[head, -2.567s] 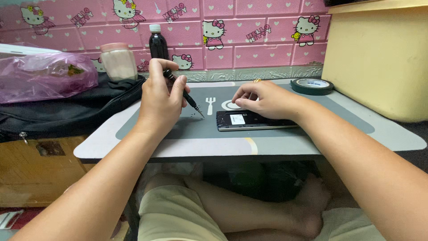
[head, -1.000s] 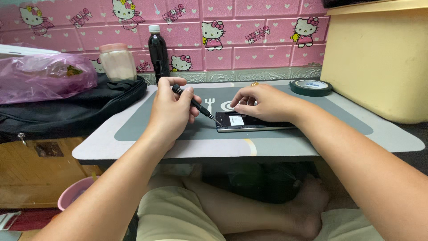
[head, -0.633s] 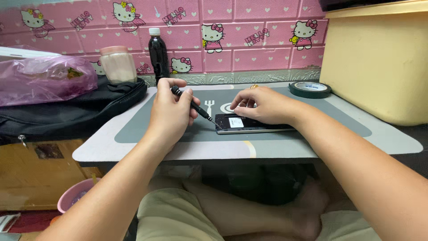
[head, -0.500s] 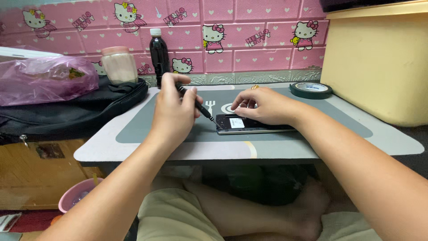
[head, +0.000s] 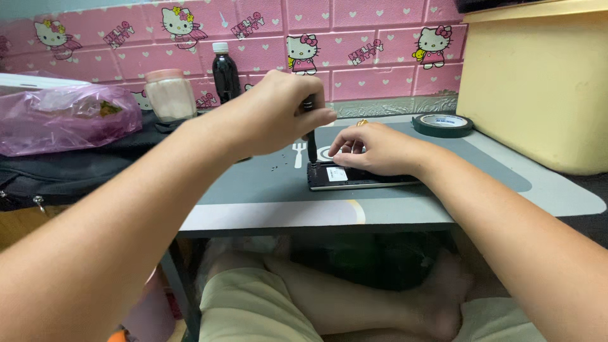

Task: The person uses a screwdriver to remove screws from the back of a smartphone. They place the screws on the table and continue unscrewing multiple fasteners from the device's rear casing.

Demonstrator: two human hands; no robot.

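A black phone (head: 361, 178) with its back cover off lies flat on the grey mat (head: 253, 183) of a small table. My right hand (head: 373, 147) rests on top of the phone and presses it down. My left hand (head: 278, 114) grips a thin black screwdriver (head: 311, 142) held upright, its tip at the phone's left end. A few tiny screws (head: 276, 166) lie loose on the mat to the left of the phone.
A roll of black tape (head: 443, 125) lies at the back right beside a yellow box (head: 538, 82). A dark bottle (head: 225, 73), a jar (head: 169, 95), a pink plastic bag (head: 63, 117) and a black bag (head: 76, 171) stand at the left. My legs are under the table.
My left hand has raised the screwdriver from a slant to upright and set its tip on the phone's left end. My right hand stays on the phone. The camera moved closer.
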